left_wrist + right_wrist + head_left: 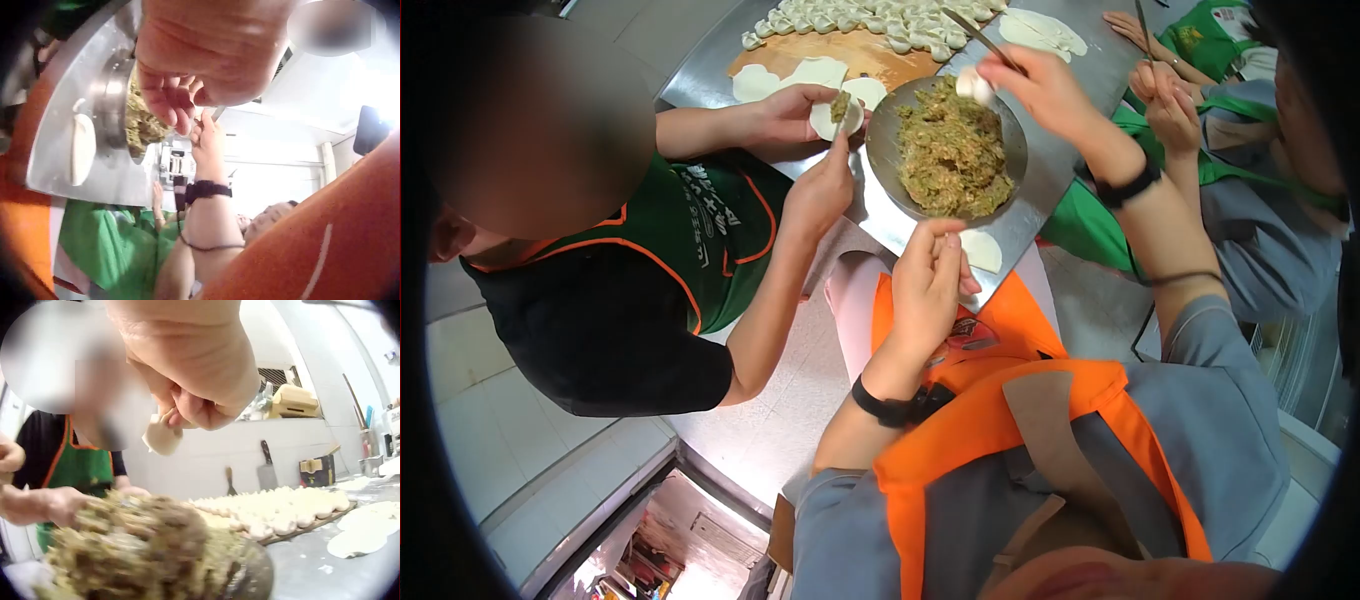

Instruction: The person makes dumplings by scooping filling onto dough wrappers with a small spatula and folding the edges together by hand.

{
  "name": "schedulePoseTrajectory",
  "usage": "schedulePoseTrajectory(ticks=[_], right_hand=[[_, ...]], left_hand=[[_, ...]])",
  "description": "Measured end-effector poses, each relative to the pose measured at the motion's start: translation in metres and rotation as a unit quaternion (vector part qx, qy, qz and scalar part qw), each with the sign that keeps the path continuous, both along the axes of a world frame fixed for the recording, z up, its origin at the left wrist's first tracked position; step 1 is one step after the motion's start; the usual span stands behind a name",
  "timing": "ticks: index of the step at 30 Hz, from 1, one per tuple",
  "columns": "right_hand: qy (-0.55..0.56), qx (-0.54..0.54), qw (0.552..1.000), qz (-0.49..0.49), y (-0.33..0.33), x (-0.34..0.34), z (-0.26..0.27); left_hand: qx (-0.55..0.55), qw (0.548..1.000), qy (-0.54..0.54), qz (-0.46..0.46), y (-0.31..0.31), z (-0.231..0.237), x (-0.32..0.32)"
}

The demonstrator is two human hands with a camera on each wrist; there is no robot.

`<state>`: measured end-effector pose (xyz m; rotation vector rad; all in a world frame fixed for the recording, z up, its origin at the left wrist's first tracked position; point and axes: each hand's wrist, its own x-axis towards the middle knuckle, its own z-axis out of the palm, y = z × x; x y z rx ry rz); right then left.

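In the head view my right hand (1050, 95) pinches a white dumpling (974, 87) over the upper right of a metal bowl (878, 160) of green-brown filling (955, 150), and a thin utensil (983, 40) sticks out from the same hand. From the right wrist view, the dumpling (164, 434) hangs below the fingers of that hand (194, 369). Below the bowl, my left hand (928, 285) has loosely bent fingers and holds nothing visible; a flat round wrapper (982, 250) lies on the metal table beside it. The left wrist view shows this hand (209, 56) large in front.
Rows of dumplings (840, 14) stand on a wooden board (830, 52) behind the bowl, with wrappers (818, 72) near it. At left, a person in a green apron (730, 215) holds a wrapper with filling (837, 115). People in green aprons are at right; more wrappers (1042, 33) lie beyond.
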<state>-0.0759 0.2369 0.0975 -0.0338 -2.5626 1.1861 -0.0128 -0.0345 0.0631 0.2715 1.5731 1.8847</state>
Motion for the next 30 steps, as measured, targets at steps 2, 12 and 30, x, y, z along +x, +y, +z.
schedulePoseTrajectory(ticks=[2, 12, 30], right_hand=[[0.016, 0.099, 0.995, 0.021, 0.031, -0.053, -0.026], [-0.078, 0.355, 0.932, 0.015, 0.046, -0.161, -0.101], [-0.138, -0.127, 0.977, -0.102, -0.021, 0.148, -0.046]], left_hand=[[-0.055, 0.998, 0.014, -0.001, -0.004, -0.024, -0.002], [-0.31, 0.896, 0.319, -0.013, -0.003, -0.082, -0.001], [-0.258, 0.837, 0.475, -0.088, 0.028, -0.075, 0.024]])
